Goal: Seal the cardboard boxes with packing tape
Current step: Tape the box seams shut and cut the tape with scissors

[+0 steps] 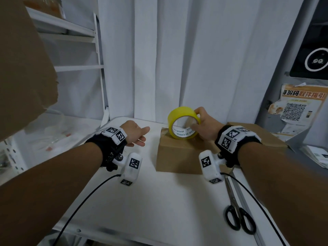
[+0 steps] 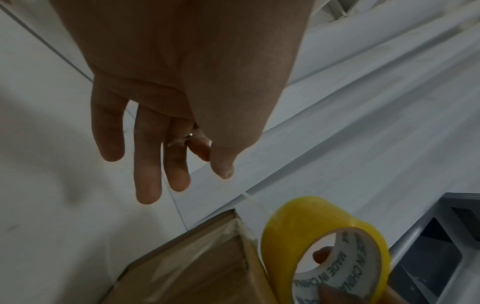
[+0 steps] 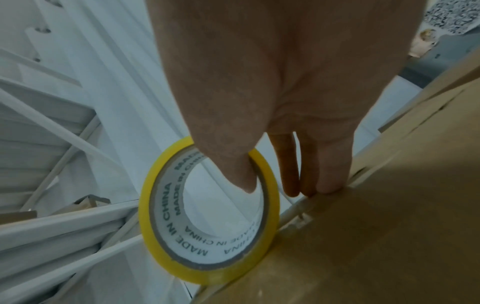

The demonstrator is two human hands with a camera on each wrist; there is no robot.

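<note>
**Tape roll on box, strip not started**

Right hand [image 1: 204, 125] grips the tape roll [image 1: 183, 123], thumb through the core, fingers over the outside. Roll stands on edge on the near box [image 1: 179, 153], at its far left corner. Left hand [image 1: 135, 133] hovers over the table [image 1: 159, 201], fingers loosely extended, holding nothing, beside the box.

Advice: use the left hand to pin the free end over the box edge, then pull the roll straight along the seam, keeping tension, and press it flat. Some clear tape is already on top.

Count: two boxes on the table (second [image 1: 266, 134] behind the right wrist), one roll, one pair of scissors [image 1: 237, 215].
</note>
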